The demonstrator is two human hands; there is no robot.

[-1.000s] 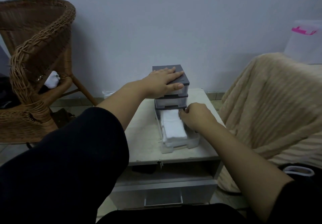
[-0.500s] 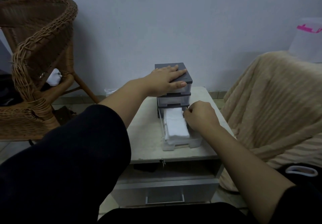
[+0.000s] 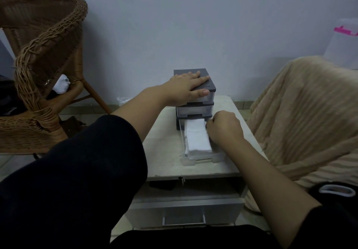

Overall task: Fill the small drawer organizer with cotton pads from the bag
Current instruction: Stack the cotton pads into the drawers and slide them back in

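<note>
Wicker chair (image 3: pixel 44 55) stands at far left. Left hand (image 3: pixel 186 88) lies flat, fingers straight, on the dark lid of the small drawer organizer (image 3: pixel 204 73) on the bench (image 3: pixel 164 152). Its bottom drawer (image 3: pixel 201 160) is pulled out and holds a stack of white cotton pads (image 3: pixel 197 138). Right hand (image 3: pixel 225 126) is curled against the stack's right edge; whether it grips pads is hidden. Beige blanket (image 3: pixel 300 113) drapes at right.

Left hand (image 3: pixel 186 88) flat atop the organizer (image 3: pixel 195 111); right hand (image 3: pixel 224 130), fingers curled, against pads (image 3: pixel 196 138) in its open bottom drawer (image 3: pixel 201 159).
</note>
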